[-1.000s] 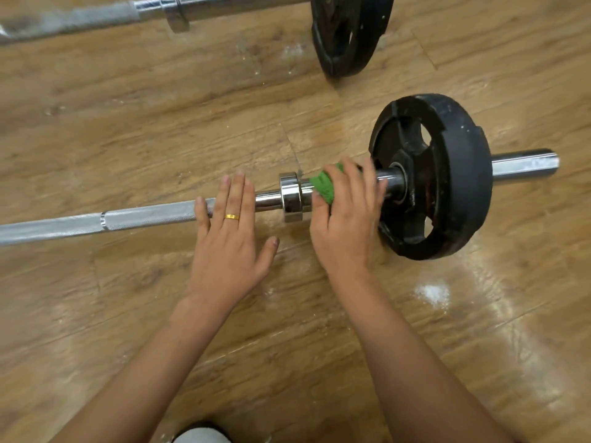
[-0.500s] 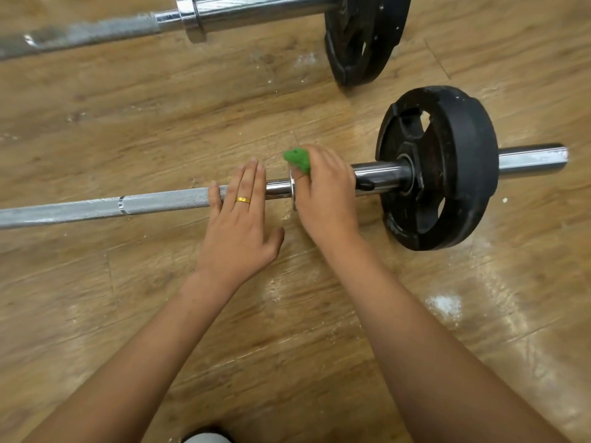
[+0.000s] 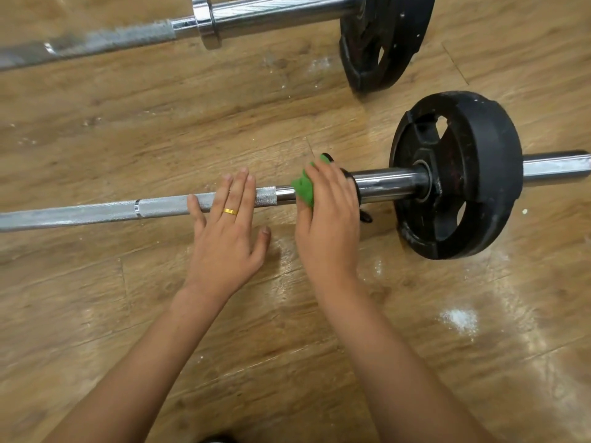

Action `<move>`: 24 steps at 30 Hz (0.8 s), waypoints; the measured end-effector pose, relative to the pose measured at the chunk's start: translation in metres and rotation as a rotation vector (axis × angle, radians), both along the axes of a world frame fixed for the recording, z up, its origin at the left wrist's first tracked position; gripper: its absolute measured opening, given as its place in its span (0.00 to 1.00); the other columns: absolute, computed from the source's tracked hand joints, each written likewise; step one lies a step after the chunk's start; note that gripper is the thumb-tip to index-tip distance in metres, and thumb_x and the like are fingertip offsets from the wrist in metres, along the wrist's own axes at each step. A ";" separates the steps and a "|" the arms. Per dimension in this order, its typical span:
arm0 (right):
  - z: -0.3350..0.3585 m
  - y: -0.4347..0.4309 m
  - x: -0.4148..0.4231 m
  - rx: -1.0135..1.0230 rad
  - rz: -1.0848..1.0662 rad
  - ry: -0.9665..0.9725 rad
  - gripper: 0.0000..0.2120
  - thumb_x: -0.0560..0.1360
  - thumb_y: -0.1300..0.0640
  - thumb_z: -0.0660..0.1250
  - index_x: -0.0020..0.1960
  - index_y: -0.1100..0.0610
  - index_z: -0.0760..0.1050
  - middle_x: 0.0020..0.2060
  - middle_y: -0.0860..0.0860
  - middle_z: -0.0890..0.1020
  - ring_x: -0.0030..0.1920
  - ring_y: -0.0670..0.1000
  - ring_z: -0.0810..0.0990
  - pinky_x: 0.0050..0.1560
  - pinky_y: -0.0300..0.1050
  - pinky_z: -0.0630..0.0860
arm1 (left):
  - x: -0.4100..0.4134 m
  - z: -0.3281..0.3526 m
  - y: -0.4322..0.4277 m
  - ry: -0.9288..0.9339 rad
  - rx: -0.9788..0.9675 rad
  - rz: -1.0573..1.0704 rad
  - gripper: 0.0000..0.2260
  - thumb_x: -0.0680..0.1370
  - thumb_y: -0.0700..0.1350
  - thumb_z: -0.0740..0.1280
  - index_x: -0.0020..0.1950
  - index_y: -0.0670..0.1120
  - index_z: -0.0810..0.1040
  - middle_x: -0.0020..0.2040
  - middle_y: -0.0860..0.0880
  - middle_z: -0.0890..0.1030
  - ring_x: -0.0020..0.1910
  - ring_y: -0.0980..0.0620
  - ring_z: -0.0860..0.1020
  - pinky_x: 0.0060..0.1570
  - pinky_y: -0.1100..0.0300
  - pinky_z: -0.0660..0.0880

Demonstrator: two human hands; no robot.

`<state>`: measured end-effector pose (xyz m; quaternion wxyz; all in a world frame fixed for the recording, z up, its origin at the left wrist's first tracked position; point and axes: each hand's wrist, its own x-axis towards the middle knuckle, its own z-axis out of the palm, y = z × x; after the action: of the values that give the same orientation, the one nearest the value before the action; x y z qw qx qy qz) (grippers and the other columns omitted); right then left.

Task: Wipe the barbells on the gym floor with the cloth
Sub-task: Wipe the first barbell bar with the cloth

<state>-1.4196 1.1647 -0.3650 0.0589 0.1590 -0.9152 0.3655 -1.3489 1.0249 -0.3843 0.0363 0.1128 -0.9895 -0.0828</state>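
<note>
Wood-grain plank floor (image 3: 160, 123) lies under both forearms, which reach forward from the near edge. The left hand (image 3: 224, 238) lies flat, fingers straight, across the near silver knurled steel barbell (image 3: 96, 211). Just to its right, the right hand (image 3: 329, 219) curls around the crumpled green cloth (image 3: 303, 188), holding it against that bar's sleeve, left of the black round weight plate (image 3: 473, 174). A second chrome barbell (image 3: 281, 11) lies farther away.

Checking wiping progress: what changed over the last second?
The right hand, gripping the green cloth, slid left along the near barbell's sleeve, away from the black plate. The left hand stayed flat on the knurled shaft.
</note>
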 end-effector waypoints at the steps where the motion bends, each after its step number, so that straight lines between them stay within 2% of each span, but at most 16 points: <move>1: -0.002 0.002 0.012 -0.015 0.004 -0.002 0.20 0.80 0.60 0.65 0.72 0.59 0.72 0.72 0.52 0.73 0.77 0.52 0.65 0.79 0.54 0.56 | 0.001 0.000 -0.002 -0.007 -0.007 -0.010 0.35 0.79 0.53 0.60 0.83 0.45 0.52 0.83 0.49 0.53 0.82 0.50 0.50 0.74 0.31 0.46; 3: -0.003 0.000 0.007 -0.024 0.007 0.003 0.21 0.79 0.62 0.66 0.71 0.60 0.73 0.72 0.53 0.74 0.76 0.54 0.65 0.79 0.55 0.57 | 0.002 0.000 -0.003 -0.015 -0.002 -0.020 0.35 0.78 0.54 0.59 0.83 0.45 0.52 0.83 0.50 0.52 0.82 0.50 0.50 0.74 0.32 0.45; 7: 0.003 -0.011 -0.029 0.028 -0.028 0.014 0.15 0.80 0.56 0.63 0.66 0.58 0.77 0.65 0.53 0.80 0.70 0.55 0.74 0.75 0.56 0.63 | 0.000 -0.002 -0.002 -0.018 0.028 -0.027 0.36 0.78 0.53 0.59 0.83 0.45 0.51 0.83 0.50 0.51 0.82 0.51 0.48 0.74 0.32 0.43; 11: -0.009 -0.006 0.003 -0.006 -0.023 0.065 0.19 0.78 0.60 0.64 0.68 0.60 0.75 0.68 0.53 0.77 0.73 0.54 0.70 0.78 0.56 0.57 | 0.002 -0.004 -0.004 -0.007 0.032 -0.036 0.35 0.78 0.51 0.59 0.83 0.45 0.52 0.83 0.50 0.53 0.82 0.51 0.49 0.74 0.31 0.44; 16: -0.001 -0.012 -0.020 0.014 -0.056 0.074 0.15 0.78 0.57 0.65 0.64 0.59 0.77 0.61 0.52 0.81 0.65 0.54 0.76 0.74 0.56 0.64 | 0.005 0.002 -0.009 -0.041 0.062 -0.074 0.33 0.80 0.50 0.57 0.83 0.46 0.50 0.83 0.50 0.51 0.82 0.53 0.47 0.74 0.32 0.45; 21: 0.002 -0.013 -0.005 0.115 0.016 0.058 0.19 0.77 0.57 0.62 0.67 0.61 0.75 0.67 0.55 0.77 0.73 0.57 0.69 0.78 0.58 0.56 | 0.009 0.014 -0.025 -0.138 0.083 -0.112 0.33 0.81 0.48 0.59 0.83 0.44 0.49 0.83 0.48 0.48 0.82 0.50 0.45 0.75 0.35 0.49; 24: 0.001 -0.001 -0.017 0.165 0.122 0.093 0.20 0.77 0.55 0.59 0.65 0.61 0.76 0.65 0.56 0.78 0.71 0.58 0.71 0.78 0.56 0.58 | 0.010 0.019 -0.035 -0.221 0.026 -0.172 0.35 0.81 0.48 0.61 0.83 0.43 0.47 0.83 0.47 0.46 0.82 0.48 0.45 0.74 0.32 0.51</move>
<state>-1.4365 1.1640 -0.3638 0.0658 0.2356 -0.9271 0.2839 -1.3387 0.9899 -0.3649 -0.0817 0.0363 -0.9923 -0.0856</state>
